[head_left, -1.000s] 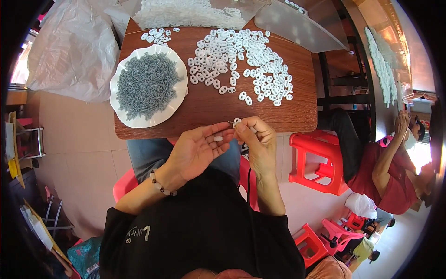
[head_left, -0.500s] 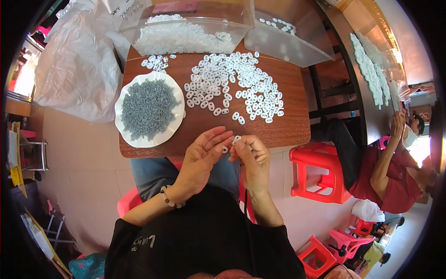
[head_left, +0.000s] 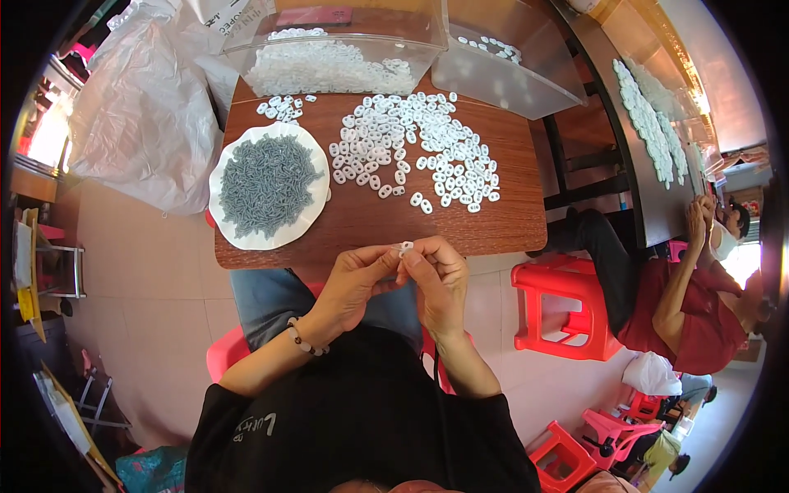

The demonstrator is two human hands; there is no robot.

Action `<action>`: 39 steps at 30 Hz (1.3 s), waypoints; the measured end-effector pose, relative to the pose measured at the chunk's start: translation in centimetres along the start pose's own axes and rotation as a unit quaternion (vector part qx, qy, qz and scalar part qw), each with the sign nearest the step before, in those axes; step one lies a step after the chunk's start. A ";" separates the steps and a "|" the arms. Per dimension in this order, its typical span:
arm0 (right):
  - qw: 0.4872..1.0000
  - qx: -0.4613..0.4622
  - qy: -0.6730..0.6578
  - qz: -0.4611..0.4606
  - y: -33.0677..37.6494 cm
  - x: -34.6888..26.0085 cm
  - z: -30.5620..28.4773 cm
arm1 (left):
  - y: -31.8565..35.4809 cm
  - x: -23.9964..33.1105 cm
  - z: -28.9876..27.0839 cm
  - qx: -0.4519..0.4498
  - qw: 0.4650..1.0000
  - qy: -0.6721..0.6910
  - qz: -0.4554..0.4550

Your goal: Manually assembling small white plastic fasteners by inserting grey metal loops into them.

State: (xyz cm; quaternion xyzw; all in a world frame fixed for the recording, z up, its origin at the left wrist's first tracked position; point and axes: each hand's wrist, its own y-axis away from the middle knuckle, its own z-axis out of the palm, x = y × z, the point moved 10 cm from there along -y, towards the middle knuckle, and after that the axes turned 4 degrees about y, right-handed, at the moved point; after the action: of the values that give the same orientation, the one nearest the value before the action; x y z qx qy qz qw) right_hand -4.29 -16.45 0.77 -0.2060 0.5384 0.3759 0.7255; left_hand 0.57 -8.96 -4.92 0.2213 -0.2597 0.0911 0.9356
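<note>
A small assembly workshop: heaps of white plastic parts [head_left: 419, 148] cover a wooden table [head_left: 493, 226], with clear bins [head_left: 329, 41] along its far edge and red plastic stools [head_left: 567, 308] around.

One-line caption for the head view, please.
Both hands, left hand and right hand, pinch a small white piece above a wooden table edge.

white rings [head_left: 415, 144], grey pieces [head_left: 267, 182], seemingly white plate [head_left: 316, 226]

The table [head_left: 509, 222] is the landmark. On its left part sits a plate [head_left: 226, 234] holding a heap of small pieces [head_left: 267, 185]. Loose rings [head_left: 415, 148] lie right of the plate. A tub [head_left: 329, 41] stands at the far edge, a stool [head_left: 563, 308] right of the near corner.
</note>
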 end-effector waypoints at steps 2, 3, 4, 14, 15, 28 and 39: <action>1.000 0.003 0.002 -0.006 0.3 -0.4 0.0 | 0.3 0.9 0.0 0.041 0.998 -0.027 0.029; 1.000 0.003 0.002 -0.005 0.4 -0.4 0.0 | 0.4 0.9 0.3 0.042 0.998 -0.027 0.028; 1.000 0.011 0.000 -0.012 0.5 -0.6 -0.2 | 0.6 1.2 0.6 0.043 0.998 -0.013 0.039; 0.998 0.035 0.058 -0.016 0.9 -1.4 -1.4 | 1.0 1.4 0.0 0.022 0.999 0.017 0.040; 0.998 0.037 0.057 -0.015 0.9 -1.3 -1.6 | 1.0 1.5 0.0 0.023 0.999 0.018 0.037; 0.994 -0.006 0.106 -0.021 1.0 -1.2 -0.6 | 1.3 1.7 -0.4 0.034 0.998 -0.001 0.045; 0.991 -0.012 0.129 -0.029 0.6 -1.0 -0.4 | 1.3 1.9 -0.9 0.045 0.997 -0.022 0.059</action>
State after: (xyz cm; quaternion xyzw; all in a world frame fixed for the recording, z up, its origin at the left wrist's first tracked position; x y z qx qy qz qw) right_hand -5.18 -16.69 1.61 -0.2772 0.6164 0.3314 0.6583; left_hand 2.28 -7.31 -4.16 0.2494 -0.2889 0.1529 0.9116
